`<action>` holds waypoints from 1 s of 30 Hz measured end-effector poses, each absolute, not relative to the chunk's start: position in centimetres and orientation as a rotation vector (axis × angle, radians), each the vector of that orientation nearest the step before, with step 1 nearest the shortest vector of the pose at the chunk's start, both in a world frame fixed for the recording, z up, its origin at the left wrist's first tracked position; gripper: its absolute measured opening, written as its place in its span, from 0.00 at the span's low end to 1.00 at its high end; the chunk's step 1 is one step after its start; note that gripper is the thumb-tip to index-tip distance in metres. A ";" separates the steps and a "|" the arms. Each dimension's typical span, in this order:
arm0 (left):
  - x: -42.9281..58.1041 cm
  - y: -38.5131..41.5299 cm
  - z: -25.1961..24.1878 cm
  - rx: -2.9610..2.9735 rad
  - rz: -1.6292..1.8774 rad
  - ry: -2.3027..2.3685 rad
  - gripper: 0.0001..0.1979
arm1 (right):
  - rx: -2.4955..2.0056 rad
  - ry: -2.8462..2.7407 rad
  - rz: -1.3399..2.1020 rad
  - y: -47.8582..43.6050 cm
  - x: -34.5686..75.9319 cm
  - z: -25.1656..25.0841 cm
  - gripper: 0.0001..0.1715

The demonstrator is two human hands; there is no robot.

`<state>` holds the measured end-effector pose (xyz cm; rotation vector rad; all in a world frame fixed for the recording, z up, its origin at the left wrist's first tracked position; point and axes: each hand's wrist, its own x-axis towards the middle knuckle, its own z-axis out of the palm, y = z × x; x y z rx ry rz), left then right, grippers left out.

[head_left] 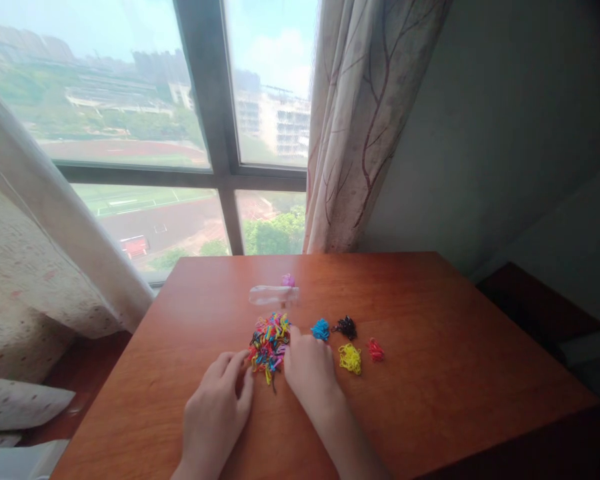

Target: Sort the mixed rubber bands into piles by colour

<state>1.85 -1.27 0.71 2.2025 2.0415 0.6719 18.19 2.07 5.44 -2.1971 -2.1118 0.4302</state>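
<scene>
Left hand lies released beside the mixed bands; right hand, grip hidden, could nudge the blue bands into them.

Home room, likely a bedroom or study. Evidence: wooden table set against a window, patterned curtains at both sides, pillow left of the tabletop's left edge.
</scene>
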 end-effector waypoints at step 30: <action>1.8 -1.4 0.7 2.183 0.832 1.553 0.09 | -1.939 -2.005 0.512 -5.1 19.7 2.5 0.15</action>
